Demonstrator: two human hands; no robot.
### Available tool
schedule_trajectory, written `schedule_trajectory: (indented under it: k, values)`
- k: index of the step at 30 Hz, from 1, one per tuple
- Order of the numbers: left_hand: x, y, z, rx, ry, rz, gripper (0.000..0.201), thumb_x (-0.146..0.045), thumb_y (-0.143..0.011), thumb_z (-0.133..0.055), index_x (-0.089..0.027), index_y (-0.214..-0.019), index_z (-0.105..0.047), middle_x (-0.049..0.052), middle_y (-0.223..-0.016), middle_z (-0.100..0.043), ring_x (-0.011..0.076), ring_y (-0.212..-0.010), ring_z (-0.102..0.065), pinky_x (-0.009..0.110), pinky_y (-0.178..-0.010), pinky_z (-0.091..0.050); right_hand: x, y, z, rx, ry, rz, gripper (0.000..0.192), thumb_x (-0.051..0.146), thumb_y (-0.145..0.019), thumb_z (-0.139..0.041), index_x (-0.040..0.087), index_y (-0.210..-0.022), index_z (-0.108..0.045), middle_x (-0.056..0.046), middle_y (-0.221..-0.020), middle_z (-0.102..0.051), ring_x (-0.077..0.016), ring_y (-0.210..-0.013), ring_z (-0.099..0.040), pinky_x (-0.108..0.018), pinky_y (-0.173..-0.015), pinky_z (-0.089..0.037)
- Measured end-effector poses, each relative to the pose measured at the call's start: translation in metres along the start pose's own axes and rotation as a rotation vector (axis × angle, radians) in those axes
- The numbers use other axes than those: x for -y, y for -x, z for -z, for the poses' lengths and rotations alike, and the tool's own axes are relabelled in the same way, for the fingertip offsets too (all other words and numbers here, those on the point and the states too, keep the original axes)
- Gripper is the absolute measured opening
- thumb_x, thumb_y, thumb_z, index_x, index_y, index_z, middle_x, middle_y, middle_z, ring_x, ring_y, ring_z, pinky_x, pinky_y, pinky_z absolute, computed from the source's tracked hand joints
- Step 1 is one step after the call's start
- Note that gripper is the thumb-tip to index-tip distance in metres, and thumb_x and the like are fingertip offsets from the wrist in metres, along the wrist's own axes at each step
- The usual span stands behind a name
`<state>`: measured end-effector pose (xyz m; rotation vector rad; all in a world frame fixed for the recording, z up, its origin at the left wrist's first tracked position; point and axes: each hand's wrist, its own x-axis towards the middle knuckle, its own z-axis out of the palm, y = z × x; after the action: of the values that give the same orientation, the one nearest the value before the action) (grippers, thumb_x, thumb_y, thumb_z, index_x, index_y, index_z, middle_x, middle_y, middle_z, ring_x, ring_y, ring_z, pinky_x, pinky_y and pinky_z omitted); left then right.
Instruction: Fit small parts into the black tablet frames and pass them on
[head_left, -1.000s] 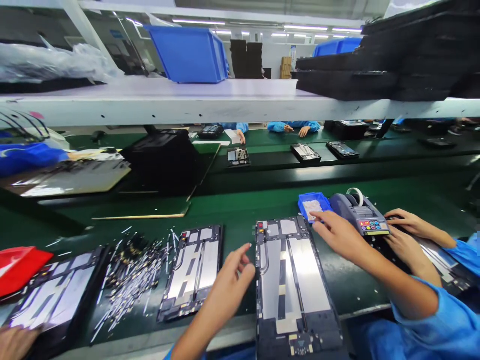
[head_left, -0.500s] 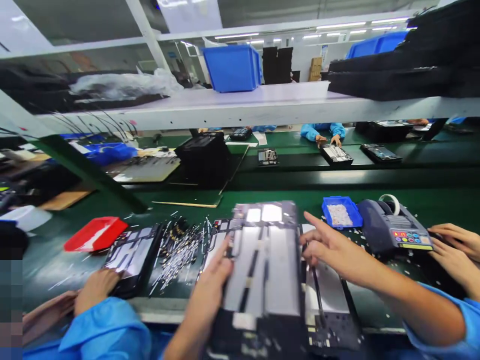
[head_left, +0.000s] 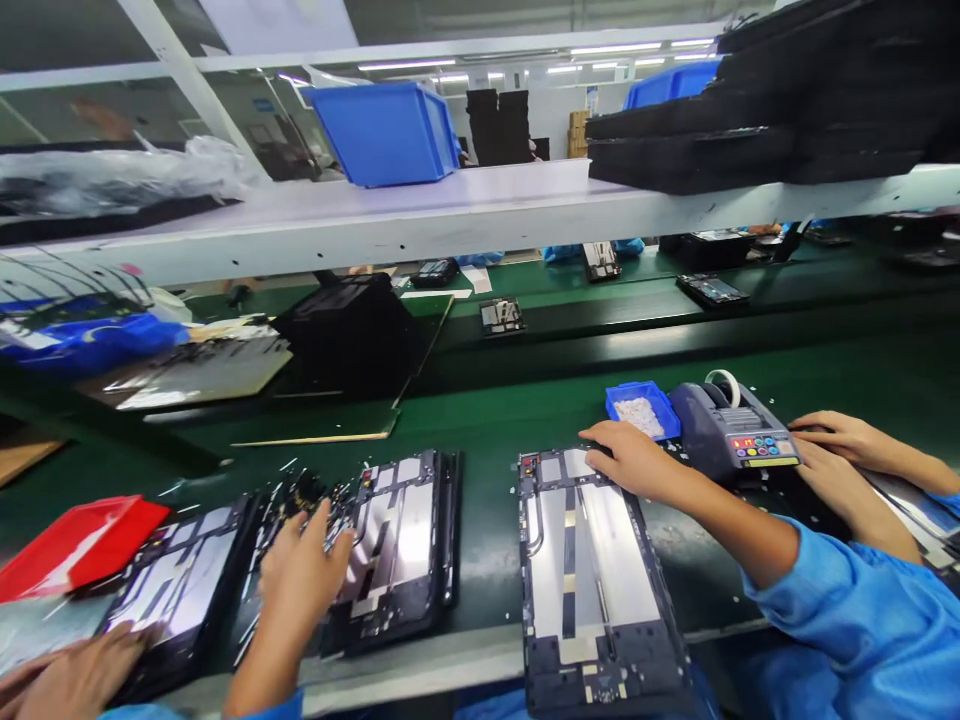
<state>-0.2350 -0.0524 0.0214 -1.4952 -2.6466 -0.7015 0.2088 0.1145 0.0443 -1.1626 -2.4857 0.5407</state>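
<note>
While the left hand (head_left: 304,570) lies flat and open-fingered on one tablet frame (head_left: 397,545), the right hand (head_left: 630,460), fingers relaxed and grasping nothing, rests on another frame's (head_left: 592,580) far corner near the counter's (head_left: 480,420) front edge.

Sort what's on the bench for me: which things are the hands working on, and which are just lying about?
In hand:
left hand on the left tablet frame
right hand on the top of the right tablet frame
small blue tray just beyond the right hand

Lying about:
tape dispenser
red tray
blue bin on the shelf
</note>
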Motion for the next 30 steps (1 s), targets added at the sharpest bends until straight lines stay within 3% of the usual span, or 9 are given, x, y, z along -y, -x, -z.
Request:
schedule_trajectory:
  k: [2,6,8,10,13,16,23,27,30]
  values:
    - [-0.037,0.009,0.002,-0.036,0.039,-0.222,0.05,-0.033,-0.094,-0.046,-0.011,-0.136,-0.063,0.021,-0.123,-0.069,0.0376,-0.118,-0.064,0.054,-0.105,-0.05,0.0,0.0,0.0,0.03,-0.004,-0.008,0.039,0.027,-0.098,-0.056,0.013,-0.131,-0.071,-0.015,-0.13,-0.072,-0.0319,-0.121,-0.066,-0.047,-0.107,-0.048]
    - [-0.143,0.017,-0.004,0.202,0.08,-0.887,0.053,-0.011,-0.096,-0.04,-0.033,-0.137,-0.066,0.008,-0.115,-0.071,0.0243,-0.1,-0.066,0.038,-0.089,-0.053,0.003,-0.003,0.004,0.077,0.013,-0.013,0.039,0.023,-0.097,-0.054,0.013,-0.13,-0.072,-0.013,-0.131,-0.072,-0.031,-0.121,-0.067,-0.045,-0.108,-0.048]
    - [-0.186,0.01,-0.014,0.215,-0.027,-1.015,0.061,-0.002,-0.092,-0.042,-0.035,-0.138,-0.066,0.009,-0.117,-0.069,0.0242,-0.096,-0.064,0.038,-0.084,-0.052,0.006,-0.003,0.006,0.087,0.025,-0.015,0.039,0.023,-0.098,-0.054,0.013,-0.131,-0.071,-0.013,-0.132,-0.072,-0.0308,-0.122,-0.066,-0.044,-0.108,-0.047]
    - [-0.209,-0.001,-0.025,0.227,-0.09,-1.104,0.059,-0.001,-0.091,-0.046,-0.036,-0.133,-0.069,0.009,-0.12,-0.067,0.0244,-0.096,-0.063,0.038,-0.082,-0.051,0.008,-0.003,0.007,0.092,0.037,-0.012,0.04,0.025,-0.099,-0.054,0.013,-0.134,-0.07,-0.014,-0.131,-0.072,-0.0307,-0.121,-0.066,-0.043,-0.107,-0.047]
    - [-0.214,-0.014,-0.037,0.215,-0.107,-1.184,0.038,-0.006,-0.093,-0.055,-0.029,-0.115,-0.075,0.009,-0.118,-0.068,0.0246,-0.095,-0.062,0.037,-0.081,-0.05,0.008,0.0,0.009,0.088,0.054,-0.009,0.04,0.026,-0.101,-0.054,0.012,-0.136,-0.068,-0.014,-0.13,-0.072,-0.03,-0.12,-0.066,-0.042,-0.106,-0.047]
    - [-0.203,-0.016,-0.039,0.098,-0.091,-1.215,0.021,-0.008,-0.093,-0.058,-0.021,-0.097,-0.074,0.01,-0.112,-0.069,0.024,-0.091,-0.061,0.036,-0.077,-0.049,0.009,0.0,0.013,0.079,0.085,-0.005,0.037,0.026,-0.1,-0.057,0.013,-0.133,-0.07,-0.014,-0.125,-0.073,-0.0296,-0.116,-0.066,-0.041,-0.103,-0.046]
    - [-0.187,0.002,-0.038,-0.161,0.115,-1.235,0.029,-0.004,-0.094,-0.05,-0.023,-0.092,-0.072,0.005,-0.086,-0.065,0.0183,-0.077,-0.056,0.029,-0.068,-0.045,0.054,-0.025,0.01,-0.04,-0.013,0.076,0.032,0.016,-0.097,-0.058,0.017,-0.124,-0.074,-0.011,-0.119,-0.075,-0.0242,-0.112,-0.066,-0.034,-0.099,-0.045]
    - [-0.183,0.012,-0.045,-0.128,0.382,-1.136,0.025,-0.008,-0.096,-0.052,-0.024,-0.093,-0.071,0.005,-0.091,-0.069,0.0178,-0.084,-0.062,0.028,-0.074,-0.051,0.078,-0.042,0.0,0.126,-0.279,0.083,0.02,0.015,-0.094,-0.063,0.018,-0.105,-0.08,-0.005,-0.106,-0.079,-0.0184,-0.099,-0.071,-0.025,-0.084,-0.047]
    - [-0.183,0.023,-0.048,0.021,0.604,-0.914,0.015,-0.014,-0.092,-0.059,-0.024,-0.095,-0.07,0.005,-0.097,-0.073,0.0185,-0.089,-0.067,0.031,-0.081,-0.055,0.081,-0.043,-0.001,0.115,-0.366,-0.03,0.012,0.015,-0.09,-0.068,0.017,-0.093,-0.08,-0.003,-0.092,-0.08,-0.0161,-0.086,-0.07,-0.023,-0.072,-0.044]
